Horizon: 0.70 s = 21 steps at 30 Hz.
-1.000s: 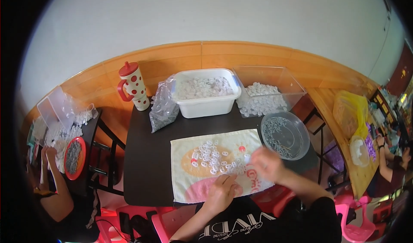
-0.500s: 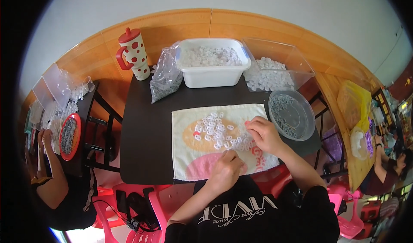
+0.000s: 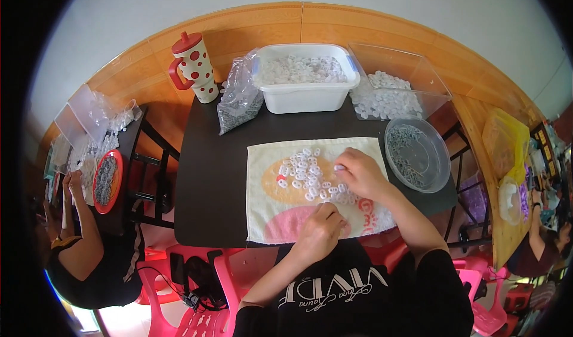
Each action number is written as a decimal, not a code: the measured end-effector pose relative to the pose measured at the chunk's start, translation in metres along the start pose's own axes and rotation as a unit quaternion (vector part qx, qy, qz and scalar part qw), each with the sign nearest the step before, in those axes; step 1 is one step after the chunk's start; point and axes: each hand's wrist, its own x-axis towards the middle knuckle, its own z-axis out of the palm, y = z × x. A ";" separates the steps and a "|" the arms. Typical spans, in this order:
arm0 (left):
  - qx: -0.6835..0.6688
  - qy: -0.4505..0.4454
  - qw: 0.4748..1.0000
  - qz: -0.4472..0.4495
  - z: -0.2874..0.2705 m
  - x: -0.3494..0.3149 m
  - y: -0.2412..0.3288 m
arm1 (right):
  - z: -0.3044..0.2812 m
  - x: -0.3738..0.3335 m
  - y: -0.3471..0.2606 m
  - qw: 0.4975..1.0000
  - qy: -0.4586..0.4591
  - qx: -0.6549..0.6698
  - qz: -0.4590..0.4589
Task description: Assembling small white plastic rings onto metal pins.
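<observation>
A pale towel [image 3: 256, 158] with orange and pink patches lies on the dark table. Over its right half, my right hand [image 3: 363, 173] pinches a small white plastic piece [image 3: 339, 167] between thumb and fingers. Closer to me, my left hand [image 3: 322, 228] is curled closed above the pink patch; whatever its fingers hold is hidden. Many small white oval plastic pieces with holes [image 3: 301, 169] are spread in a loose heap on the towel, just left of my right hand and beyond my left.
Behind the towel stand a spotted tumbler [image 3: 197, 68], a bag of grey bits [image 3: 239, 107], a white tub [image 3: 307, 101] and a clear bin of white pieces [image 3: 388, 101]. A round clear tub [image 3: 439, 164] with thin grey bits sits right. Other people work at side tables.
My right hand has moved slightly away from me over the heap, and a white piece now shows at its fingertips. My left hand stays closed near the towel's front. The whole view has shifted a little.
</observation>
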 end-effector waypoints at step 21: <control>-0.186 0.063 0.962 -0.192 -0.013 0.000 0.003 | -0.010 -0.037 -0.001 1.000 -0.010 0.002 0.017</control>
